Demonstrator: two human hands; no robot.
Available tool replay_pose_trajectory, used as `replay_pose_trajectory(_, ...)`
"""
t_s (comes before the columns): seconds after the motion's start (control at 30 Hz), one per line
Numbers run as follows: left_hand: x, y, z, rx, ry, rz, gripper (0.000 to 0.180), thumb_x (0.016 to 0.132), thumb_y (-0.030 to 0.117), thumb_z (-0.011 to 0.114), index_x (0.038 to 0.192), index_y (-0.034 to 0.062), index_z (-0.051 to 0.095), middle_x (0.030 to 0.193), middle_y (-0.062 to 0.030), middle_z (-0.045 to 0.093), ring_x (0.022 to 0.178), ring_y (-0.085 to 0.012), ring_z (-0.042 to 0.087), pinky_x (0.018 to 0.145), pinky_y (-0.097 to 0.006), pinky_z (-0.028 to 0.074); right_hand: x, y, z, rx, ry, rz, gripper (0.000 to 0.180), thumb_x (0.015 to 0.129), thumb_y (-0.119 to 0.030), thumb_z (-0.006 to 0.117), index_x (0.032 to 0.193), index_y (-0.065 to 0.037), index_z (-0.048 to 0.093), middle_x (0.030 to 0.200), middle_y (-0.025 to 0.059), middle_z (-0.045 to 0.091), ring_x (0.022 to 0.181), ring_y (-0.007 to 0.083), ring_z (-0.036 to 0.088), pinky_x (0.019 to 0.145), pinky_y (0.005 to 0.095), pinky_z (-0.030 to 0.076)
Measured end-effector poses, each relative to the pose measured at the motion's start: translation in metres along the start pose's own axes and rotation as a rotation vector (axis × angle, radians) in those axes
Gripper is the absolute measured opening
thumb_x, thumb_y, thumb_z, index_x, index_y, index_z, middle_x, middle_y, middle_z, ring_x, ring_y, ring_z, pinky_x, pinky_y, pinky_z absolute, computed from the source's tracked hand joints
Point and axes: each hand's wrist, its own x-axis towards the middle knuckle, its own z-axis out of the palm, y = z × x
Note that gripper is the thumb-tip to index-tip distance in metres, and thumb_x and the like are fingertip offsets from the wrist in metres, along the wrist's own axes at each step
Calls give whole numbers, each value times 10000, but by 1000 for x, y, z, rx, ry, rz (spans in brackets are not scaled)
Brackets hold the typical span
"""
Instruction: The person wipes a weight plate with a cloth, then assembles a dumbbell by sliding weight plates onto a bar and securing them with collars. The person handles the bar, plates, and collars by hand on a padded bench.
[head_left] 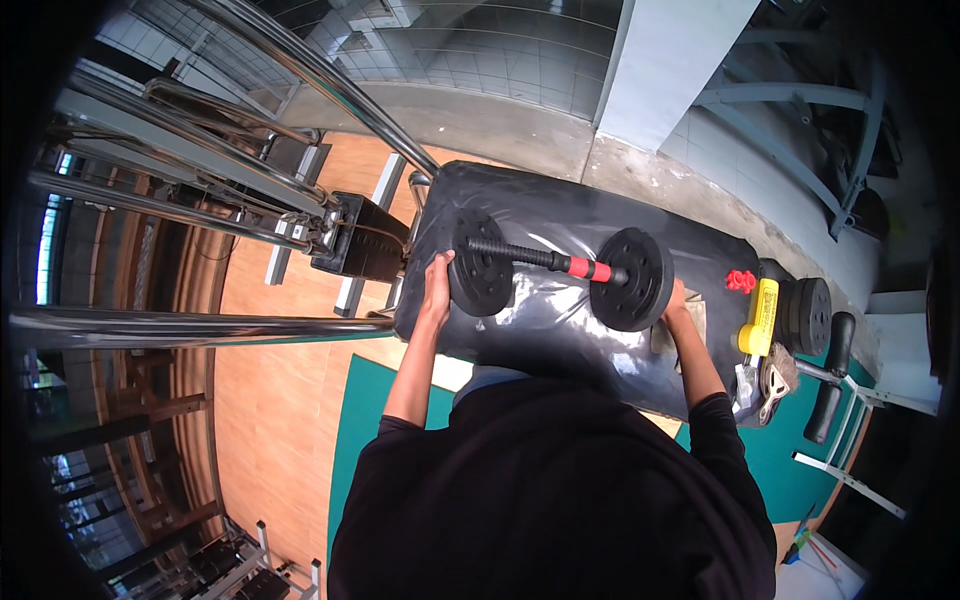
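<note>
A dumbbell bar [535, 257], black and threaded with a red-and-black grip section, lies above a black padded bench. Its right end meets a round black weight plate [632, 280]. At its left end the bar overlaps a second black weight plate [483, 285]; whether it passes through that plate's hole I cannot tell. My left hand [438, 287] grips the outer left edge of the left plate. Against the outer right edge of the other plate is my right hand [677, 302], its fingers mostly hidden behind the plate. Red star-shaped collar nuts [740, 281] rest on the bench to the right.
The bench [590, 205] spans the middle. On its right end are a yellow container [763, 312], a brush [773, 385] and a cloth [690, 325]. More black plates [808, 315] stand beyond. Chrome machine rails [200, 328] run along the left, near a weight stack [360, 237].
</note>
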Motion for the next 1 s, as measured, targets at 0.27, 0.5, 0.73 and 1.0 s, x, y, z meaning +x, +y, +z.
replay_pose_trajectory(0.27, 35, 2, -33, -20, -37, 41, 323, 849, 336, 520, 716, 43, 488, 774, -14, 483, 782, -114, 433, 773, -270, 378, -3, -17, -7, -24, 16, 0, 269, 692, -321, 635, 798, -77, 668, 799, 177, 658, 776, 370, 628, 699, 436, 495)
replay_pose_trajectory(0.5, 5, 54, -17, 127, -202, 143, 261, 854, 212, 554, 926, -29, 625, 839, -11, 600, 745, -78, 518, 684, -235, 422, 3, -11, -4, -180, 4, -53, 250, 713, -306, 601, 670, -64, 642, 689, 191, 632, 683, 381, 620, 637, 453, 491)
replay_pose_trajectory(0.73, 29, 29, -16, 253, -270, 128, 227, 846, 195, 602, 934, -4, 665, 716, 19, 598, 682, -44, 503, 645, -222, 415, 9, -33, -14, -332, -110, -45, 229, 704, -293, 616, 693, -67, 651, 697, 179, 641, 686, 354, 636, 634, 440, 499)
replay_pose_trajectory(1.0, -5, 17, 50, 747, 52, 511, 559, 650, 286, 767, 1066, -63, 633, 919, -158, 627, 830, -234, 613, 759, -324, 487, 20, -66, -18, -424, -177, 53, 305, 685, -354, 699, 876, -116, 690, 761, 156, 663, 746, 312, 654, 691, 413, 518)
